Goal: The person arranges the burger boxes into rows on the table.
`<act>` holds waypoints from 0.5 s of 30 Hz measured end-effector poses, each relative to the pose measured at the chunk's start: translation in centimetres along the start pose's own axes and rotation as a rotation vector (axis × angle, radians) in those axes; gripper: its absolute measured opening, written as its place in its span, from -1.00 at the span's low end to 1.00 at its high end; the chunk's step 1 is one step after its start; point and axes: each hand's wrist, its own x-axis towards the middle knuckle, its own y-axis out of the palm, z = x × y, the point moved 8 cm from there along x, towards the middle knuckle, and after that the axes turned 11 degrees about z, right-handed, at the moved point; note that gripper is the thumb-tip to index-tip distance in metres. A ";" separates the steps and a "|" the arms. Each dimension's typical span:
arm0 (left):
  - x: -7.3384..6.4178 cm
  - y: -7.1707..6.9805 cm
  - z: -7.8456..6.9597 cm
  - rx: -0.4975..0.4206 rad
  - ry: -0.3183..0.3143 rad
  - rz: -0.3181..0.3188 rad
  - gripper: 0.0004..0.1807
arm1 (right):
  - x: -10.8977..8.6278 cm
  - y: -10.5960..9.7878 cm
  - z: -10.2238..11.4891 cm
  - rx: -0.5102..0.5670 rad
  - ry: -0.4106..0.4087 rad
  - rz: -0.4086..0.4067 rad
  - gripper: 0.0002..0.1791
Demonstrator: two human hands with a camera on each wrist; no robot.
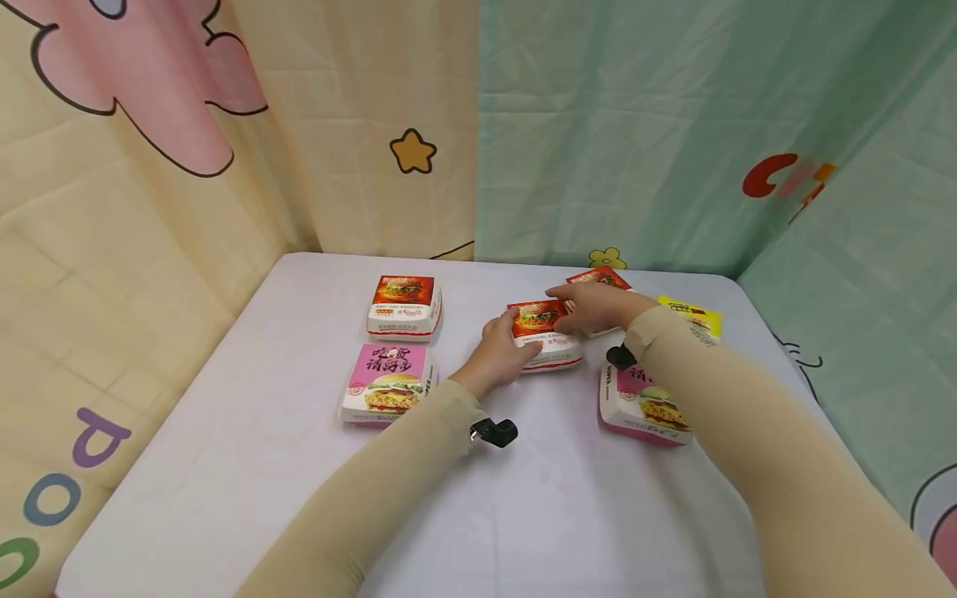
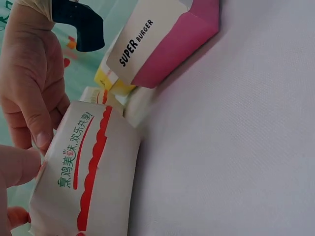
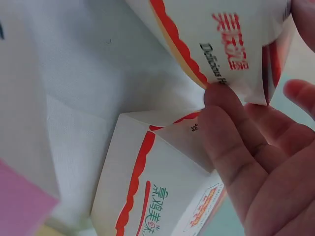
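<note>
The red-and-white box appeared to be of thin, stiff paper, smooth and rather matt, and the pink box seemed of similar smooth card. The table cover looked like matt cloth with fine texture, the curtain like creased fabric, and the black wrist piece like smooth plastic.

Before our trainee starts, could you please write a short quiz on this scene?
1. How many pink-topped boxes are on the table?
2. Which box does the person's left hand hold?
3. True or false: the yellow-topped box lies on the far left of the table, left of both hands.

Key:
1. Two.
2. The middle red-topped box.
3. False.
</note>
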 end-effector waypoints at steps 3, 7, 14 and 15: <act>0.2 0.2 0.3 -0.017 -0.004 -0.017 -0.16 | 0.4 0.4 -0.2 0.006 0.008 0.034 -0.15; 0.2 0.2 0.3 -0.063 -0.003 -0.038 -0.20 | 0.7 0.7 -0.5 0.006 0.007 0.052 -0.15; 0.1 0.1 0.6 -0.077 -0.025 -0.031 -0.21 | 0.7 0.8 -0.5 0.005 -0.001 0.034 -0.16; 0.1 0.1 0.7 -0.075 -0.029 -0.027 -0.21 | 0.7 0.8 -0.5 -0.001 -0.003 0.031 -0.17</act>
